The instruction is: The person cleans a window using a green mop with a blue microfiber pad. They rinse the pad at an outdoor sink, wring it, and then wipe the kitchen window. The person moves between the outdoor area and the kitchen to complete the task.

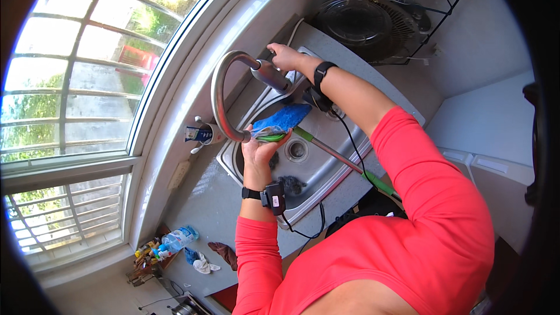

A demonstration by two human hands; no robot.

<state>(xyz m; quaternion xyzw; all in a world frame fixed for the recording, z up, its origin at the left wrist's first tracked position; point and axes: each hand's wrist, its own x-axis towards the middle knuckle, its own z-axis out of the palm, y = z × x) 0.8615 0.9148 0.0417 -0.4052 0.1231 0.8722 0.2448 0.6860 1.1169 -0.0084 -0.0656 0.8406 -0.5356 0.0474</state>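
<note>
My left hand (259, 151) holds the green plastic head of a mop with a blue cloth pad (284, 117) over a stainless steel sink (321, 157). From the head a metal pole with green sections (334, 154) runs over the sink's front edge towards my body. A curved metal faucet (218, 96) arches beside that hand. My right hand (286, 56) is stretched out behind the faucet, near the sink's back corner; what its fingers touch cannot be told. Dark wet lint (292, 184) lies in the basin near the drain (297, 149).
A cup with toothpaste and toothbrushes (210, 134) stands by the window ledge. A plastic bottle (179, 237) and small cloths (203, 263) lie on the counter at lower left. A wire rack (444, 11) holds lids and a pot. Black cables hang from both wrists.
</note>
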